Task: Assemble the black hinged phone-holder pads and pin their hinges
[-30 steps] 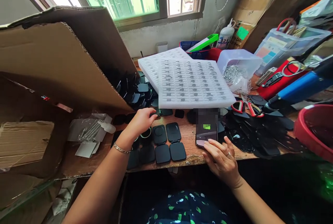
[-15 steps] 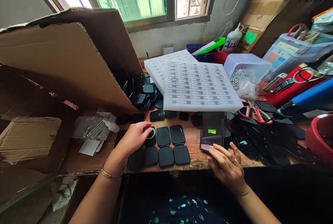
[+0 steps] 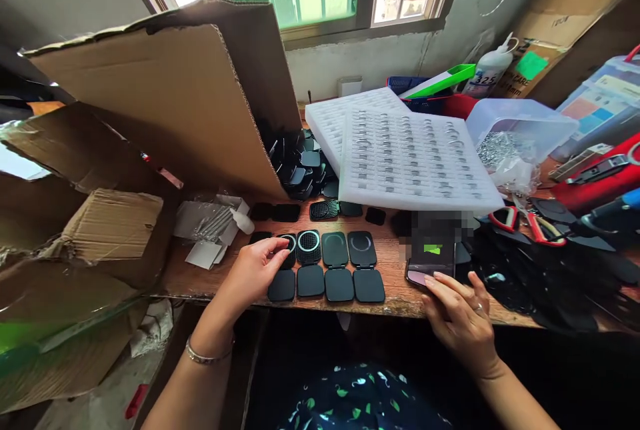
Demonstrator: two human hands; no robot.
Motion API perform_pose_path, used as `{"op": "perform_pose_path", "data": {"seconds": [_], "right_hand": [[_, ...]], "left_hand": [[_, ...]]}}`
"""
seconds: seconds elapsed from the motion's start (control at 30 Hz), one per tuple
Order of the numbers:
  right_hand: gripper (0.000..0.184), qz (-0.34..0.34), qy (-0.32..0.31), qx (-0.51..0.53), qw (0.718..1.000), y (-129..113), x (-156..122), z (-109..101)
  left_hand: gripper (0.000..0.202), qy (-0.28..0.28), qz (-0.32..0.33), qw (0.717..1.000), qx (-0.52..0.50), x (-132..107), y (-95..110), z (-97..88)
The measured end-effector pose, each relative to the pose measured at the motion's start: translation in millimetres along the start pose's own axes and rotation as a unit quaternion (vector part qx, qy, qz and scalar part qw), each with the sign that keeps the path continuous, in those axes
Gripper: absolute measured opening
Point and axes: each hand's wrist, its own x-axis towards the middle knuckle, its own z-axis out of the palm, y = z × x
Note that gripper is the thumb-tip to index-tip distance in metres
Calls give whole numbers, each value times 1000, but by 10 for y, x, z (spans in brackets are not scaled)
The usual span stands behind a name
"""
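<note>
My left hand [image 3: 257, 270] is over the left of a row of black hinged square cases, thumb and fingertips pinched at the edge of a white ring [image 3: 292, 241] on one. My hand covers part of that ring and its case. To its right lies a case with a gridded inside and a full white ring [image 3: 309, 241]. Two more unfolded cases [image 3: 334, 249] [image 3: 362, 247] follow. My right hand [image 3: 463, 317] rests its fingers on the lower end of a dark phone [image 3: 431, 263] lying on the bench; its thumb is apart.
White foam trays [image 3: 415, 183] with rows of small metal parts stand behind. A cardboard box [image 3: 165, 103] rises at left. Red-handled scissors [image 3: 545, 227], dark flat pieces [image 3: 545, 277] and a clear tub [image 3: 520, 117] lie right. The wooden bench's front edge [image 3: 395, 305] is close to me.
The view has swung left. My left hand has shifted left along the row, uncovering the case with the full ring. My right hand stays on the phone.
</note>
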Motion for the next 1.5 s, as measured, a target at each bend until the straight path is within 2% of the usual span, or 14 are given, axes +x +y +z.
{"op": "perform_pose_path", "data": {"seconds": [0.1,0.17,0.23,0.33,0.43,0.57,0.77,0.9,1.03,1.13,1.23,1.33,1.4,1.5], "right_hand": [[33,5,1,5,1000,-7,19,-3],[36,5,2,6,1000,-13,34,-6],[38,4,1,7,1000,-16,44,-11],[40,13,-3,9,1000,-21,49,-22],[39,16,-7,10,1000,-23,52,-33],[34,16,-10,9,1000,-19,54,-37],[31,18,-2,11,1000,-14,39,-21],[35,25,-4,11,1000,-16,37,-19],[35,26,-7,15,1000,-16,53,-12],[37,32,-5,15,999,-17,43,7],[38,37,-7,22,999,-21,26,-10],[39,54,10,47,997,-36,107,-115],[41,65,23,58,996,-48,278,-203],[40,69,-15,82,994,-66,718,-205]], "left_hand": [[30,-29,-14,999,-40,144,76,15],[30,-55,-44,984,-162,331,207,124],[31,-85,-116,917,-371,543,388,312],[16,-140,-242,765,-580,809,665,679],[13,-160,-277,729,-606,975,857,1026],[18,-132,-266,719,-629,1131,989,1257],[41,-102,-214,706,-667,1351,1124,1239],[53,-88,-206,716,-661,1609,1181,1239],[50,-87,-201,733,-644,1903,1167,1203],[37,-104,-195,748,-625,1955,1101,1154],[19,-135,-207,767,-593,1786,991,1050],[12,-149,-211,784,-565,1434,834,805],[17,-127,-183,798,-560,1136,702,566],[29,-79,-114,857,-497,666,473,216]]}}
